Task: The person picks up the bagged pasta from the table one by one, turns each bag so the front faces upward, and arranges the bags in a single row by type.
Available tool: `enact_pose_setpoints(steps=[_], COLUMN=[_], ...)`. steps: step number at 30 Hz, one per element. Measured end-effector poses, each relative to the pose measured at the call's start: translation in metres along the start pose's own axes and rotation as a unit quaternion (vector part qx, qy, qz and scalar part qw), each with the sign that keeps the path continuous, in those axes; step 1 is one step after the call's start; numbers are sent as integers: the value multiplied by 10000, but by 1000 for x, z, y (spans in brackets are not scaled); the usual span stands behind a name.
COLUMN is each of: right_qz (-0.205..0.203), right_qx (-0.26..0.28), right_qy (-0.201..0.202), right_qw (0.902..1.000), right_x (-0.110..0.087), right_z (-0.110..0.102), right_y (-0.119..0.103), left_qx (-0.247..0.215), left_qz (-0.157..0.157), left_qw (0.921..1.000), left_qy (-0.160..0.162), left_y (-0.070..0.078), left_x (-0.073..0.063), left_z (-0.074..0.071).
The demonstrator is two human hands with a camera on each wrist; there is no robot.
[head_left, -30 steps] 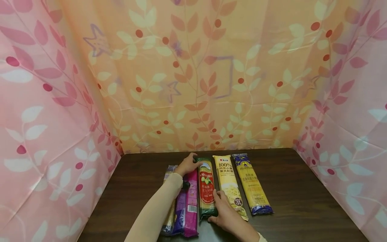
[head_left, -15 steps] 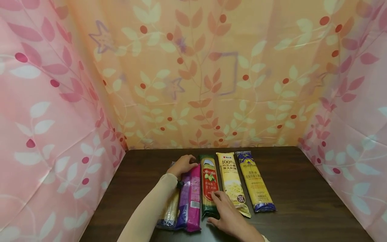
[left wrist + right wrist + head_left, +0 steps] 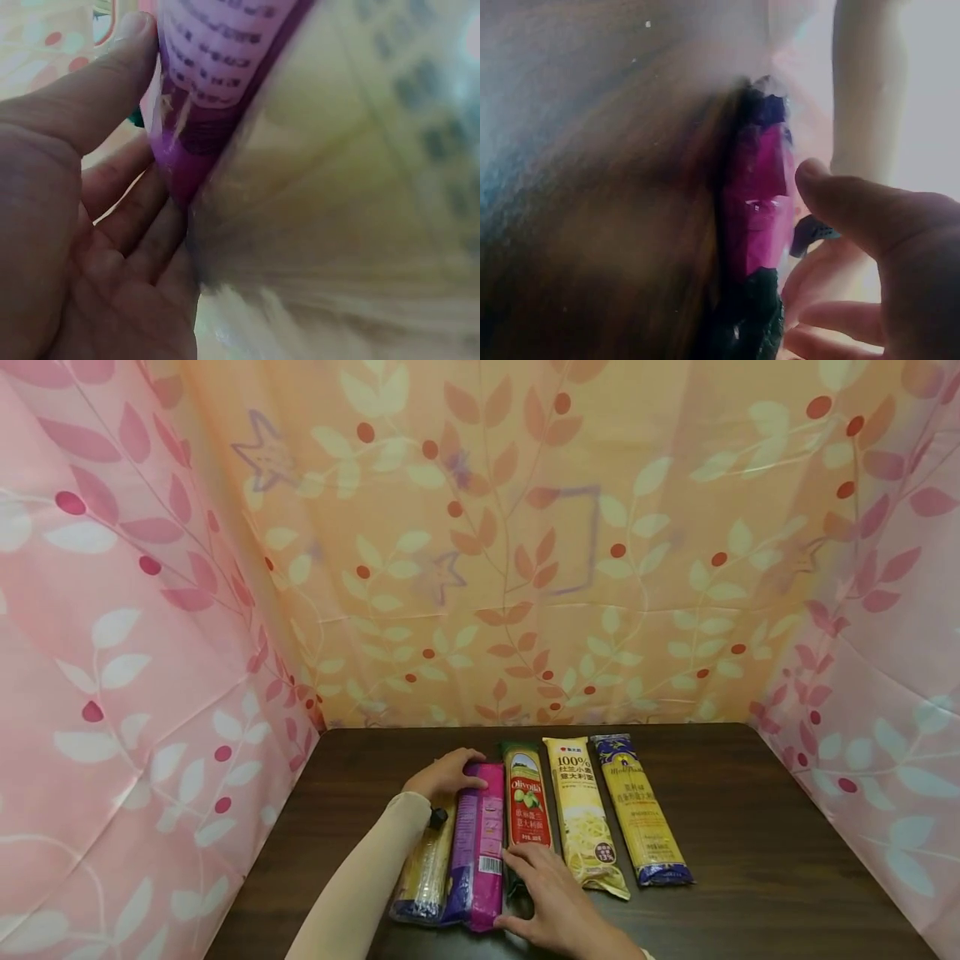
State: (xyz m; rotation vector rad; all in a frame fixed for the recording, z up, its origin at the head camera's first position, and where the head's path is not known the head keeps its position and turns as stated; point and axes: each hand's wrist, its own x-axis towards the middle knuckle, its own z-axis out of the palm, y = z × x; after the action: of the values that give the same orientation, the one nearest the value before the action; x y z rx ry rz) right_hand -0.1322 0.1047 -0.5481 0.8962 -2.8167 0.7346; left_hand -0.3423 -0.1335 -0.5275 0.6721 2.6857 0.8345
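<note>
Five slim packets on the dark wood-grain worktop (image 3: 720,810); both hands on the purple-and-magenta packet (image 3: 477,852), second from left. Look: glossy film, purple down the left, magenta down the right, dark blue-purple at the near left corner, pale printed panel on the purple, white barcode panel (image 3: 490,865) on the magenta toward the near end. Print too small to read. Right wrist view shows creases in the magenta.

Long axis runs near-far, lying flat, near end toward the person and angled slightly left.

Left hand (image 3: 444,777) at the far end: thumb over the top, apart from the fingers, which reach round behind the tip; fairly straight. Right hand (image 3: 553,897) at the near right edge: thumb and fingers spread, not wrapped round it.

Neighbours: clear packet with blue end (image 3: 422,878) right alongside on the left; red-and-green Olivoilà packet (image 3: 527,802) just right, near end partly behind the right hand; then cream 100% packet (image 3: 587,827), then yellow-and-blue packet (image 3: 642,814).
</note>
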Motion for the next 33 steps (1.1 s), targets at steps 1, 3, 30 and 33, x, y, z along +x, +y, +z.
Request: enact_pose_setpoints(steps=[1,3,30,33], right_qz=[20,66,227,231], right_qx=[-61,-145,-918,-1097], right_qy=[-49,-127,-289,-206], right_qw=[10000,9998,9951,9935], right_x=[1,3,17,18], right_z=[1,4,21,24], right_y=[0,0,-14,-15], left_qx=[19,-9,1,-70], left_qz=[-19,-57,-173,-180], left_qw=[10000,10000,9998,9998], left_qy=[-1,-4,-54,-31], left_y=[0,1,2,0], left_x=[0,0,-1,-1], left_z=[0,1,2,3])
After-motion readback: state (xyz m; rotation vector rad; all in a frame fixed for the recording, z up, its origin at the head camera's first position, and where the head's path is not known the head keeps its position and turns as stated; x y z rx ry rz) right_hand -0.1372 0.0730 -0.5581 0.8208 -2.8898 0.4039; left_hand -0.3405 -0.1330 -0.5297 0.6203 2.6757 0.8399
